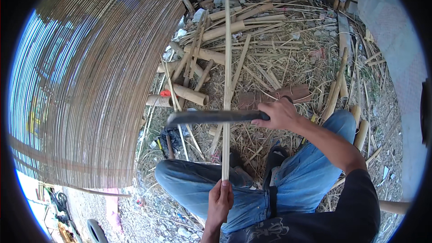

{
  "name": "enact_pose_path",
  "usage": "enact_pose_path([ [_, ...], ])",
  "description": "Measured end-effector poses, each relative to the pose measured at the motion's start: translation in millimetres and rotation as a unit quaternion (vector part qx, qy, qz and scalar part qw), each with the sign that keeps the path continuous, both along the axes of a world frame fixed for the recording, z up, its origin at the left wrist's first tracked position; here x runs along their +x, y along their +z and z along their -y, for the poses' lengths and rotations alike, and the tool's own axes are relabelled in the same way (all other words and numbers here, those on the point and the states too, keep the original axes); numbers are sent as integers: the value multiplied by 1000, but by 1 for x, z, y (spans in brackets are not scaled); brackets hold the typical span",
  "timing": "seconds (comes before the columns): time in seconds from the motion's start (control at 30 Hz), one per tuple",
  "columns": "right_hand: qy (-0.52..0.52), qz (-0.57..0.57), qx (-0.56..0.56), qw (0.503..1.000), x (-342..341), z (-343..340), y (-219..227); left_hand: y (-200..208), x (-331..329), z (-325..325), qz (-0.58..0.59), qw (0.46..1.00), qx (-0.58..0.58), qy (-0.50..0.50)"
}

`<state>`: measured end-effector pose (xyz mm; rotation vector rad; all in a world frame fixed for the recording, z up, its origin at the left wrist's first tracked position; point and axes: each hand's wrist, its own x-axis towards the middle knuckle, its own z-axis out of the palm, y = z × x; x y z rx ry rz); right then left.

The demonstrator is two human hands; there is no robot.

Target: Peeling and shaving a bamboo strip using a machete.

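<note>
My left hand (pixel 220 199) is closed around the lower end of a long pale bamboo strip (pixel 227 63), which points away from me above my lap. My right hand (pixel 276 113) grips the dark handle of a machete (pixel 209 116). Its broad dark blade lies level across the strip, pointing left, and covers a short part of it. Whether the edge bites into the strip or only passes over it, I cannot tell.
Cut bamboo tubes (pixel 189 93) and loose strips (pixel 265 45) litter the ground ahead. A reddish-brown block (pixel 294 94) lies beyond my right hand. A slatted bamboo screen (pixel 94 85) stands at left; a pale sheet (pixel 387 54) hangs at right. My jeans-clad knees (pixel 184 177) flank the work.
</note>
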<state>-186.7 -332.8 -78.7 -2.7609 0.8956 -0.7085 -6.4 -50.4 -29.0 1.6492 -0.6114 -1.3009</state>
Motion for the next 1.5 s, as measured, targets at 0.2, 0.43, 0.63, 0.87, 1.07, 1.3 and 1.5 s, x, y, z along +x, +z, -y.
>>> enact_pose_path([
  [0.2,173,79,-142,971,12,9,-12,-13,-10,9,34,998,-51,12],
  [0.43,-129,40,-4,991,-17,52,15,-14,-6,-1,41,999,-23,-15],
  [0.63,184,38,-145,971,2,25,19,-10,-7,8,24,998,-51,1],
  [0.87,-265,148,83,949,-35,77,31,-12,-10,-11,67,994,-82,-39],
  [1.07,-128,64,28,989,-33,39,29,-17,-12,-1,43,993,-107,-31],
  [1.3,35,65,-105,992,-29,41,34,-10,-8,-13,58,993,-105,-1],
  [1.5,-133,79,-64,986,-29,39,31,-7,-1,-30,131,986,-103,-13],
])
